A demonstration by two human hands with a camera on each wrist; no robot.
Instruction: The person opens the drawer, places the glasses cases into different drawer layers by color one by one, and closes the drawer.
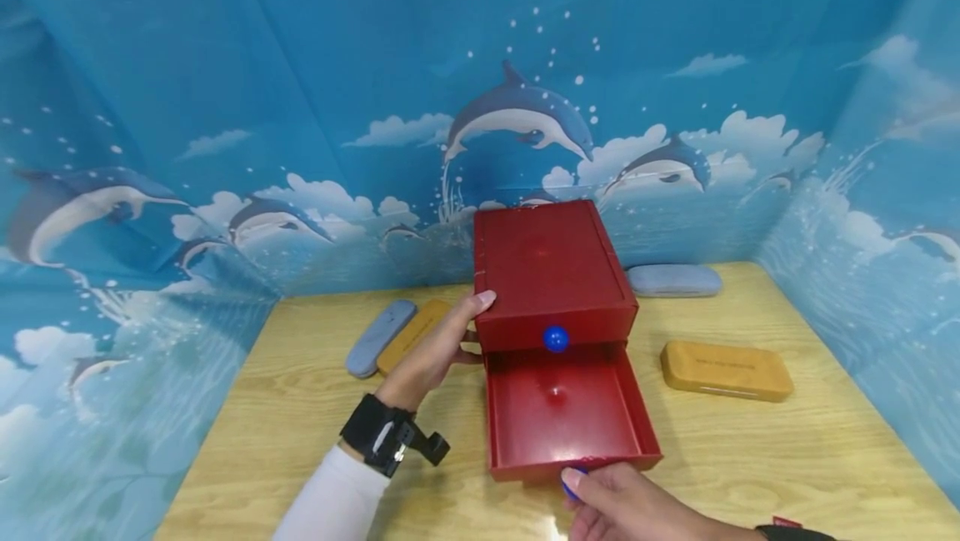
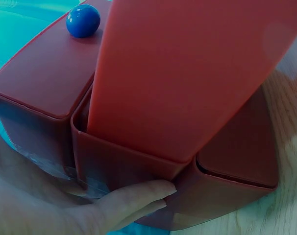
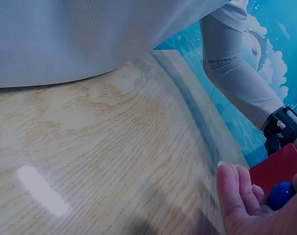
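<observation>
A red drawer cabinet [image 1: 547, 262] stands on the table, a blue round knob [image 1: 556, 339] on its top drawer. Below that, the middle drawer [image 1: 566, 416] is pulled well out, its red inside showing. My right hand [image 1: 630, 503] pinches this drawer's blue knob [image 3: 281, 195] between thumb and fingers. At the cabinet's left side, my left hand [image 1: 438, 349] presses with the thumb on the top edge and fingers against the side wall. In the left wrist view those fingers [image 2: 134, 201] lie extended along the side, and a lower drawer [image 2: 239, 147] sits closed.
A blue-grey case [image 1: 381, 338] and a mustard case [image 1: 412, 337] lie left of the cabinet. Another blue-grey case [image 1: 675, 280] is at the back right, with a mustard case [image 1: 726, 370] nearer on the right. A dolphin-printed curtain [image 1: 337, 107] surrounds the wooden table [image 1: 247, 441].
</observation>
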